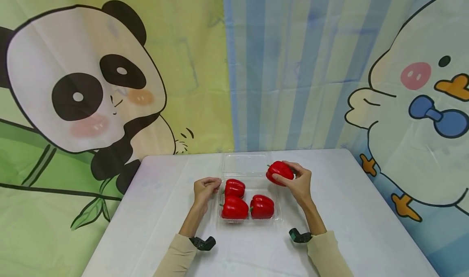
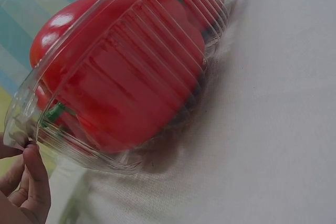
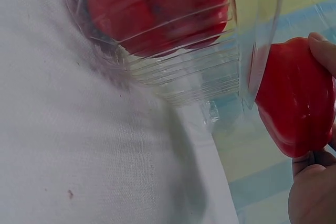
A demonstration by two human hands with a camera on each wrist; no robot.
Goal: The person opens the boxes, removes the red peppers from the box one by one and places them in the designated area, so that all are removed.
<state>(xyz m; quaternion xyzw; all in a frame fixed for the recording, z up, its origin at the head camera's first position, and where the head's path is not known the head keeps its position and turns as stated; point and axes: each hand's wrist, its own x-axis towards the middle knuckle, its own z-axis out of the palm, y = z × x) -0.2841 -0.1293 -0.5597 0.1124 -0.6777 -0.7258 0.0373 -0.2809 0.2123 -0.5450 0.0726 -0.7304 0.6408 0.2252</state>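
A clear plastic clamshell box [image 1: 261,186] lies on the table with its lid folded back, away from me. Inside are three red bell peppers: one at the back left [image 1: 235,187], one at the front left [image 1: 234,208] and one at the front right [image 1: 262,207]. My right hand [image 1: 302,183] grips another red bell pepper [image 1: 279,172], raised over the box's back right corner. In the right wrist view that pepper [image 3: 296,95] shows between thumb and fingers. My left hand [image 1: 204,192] pinches the box's rim at its left side, seen closer in the left wrist view [image 2: 31,182].
The open lid [image 1: 245,163] reaches toward the far edge of the white table [image 1: 168,212]. Behind stands a curtain [image 1: 198,65] with a panda and a white bird printed on it. Each wrist wears a small dark camera [image 1: 203,243].
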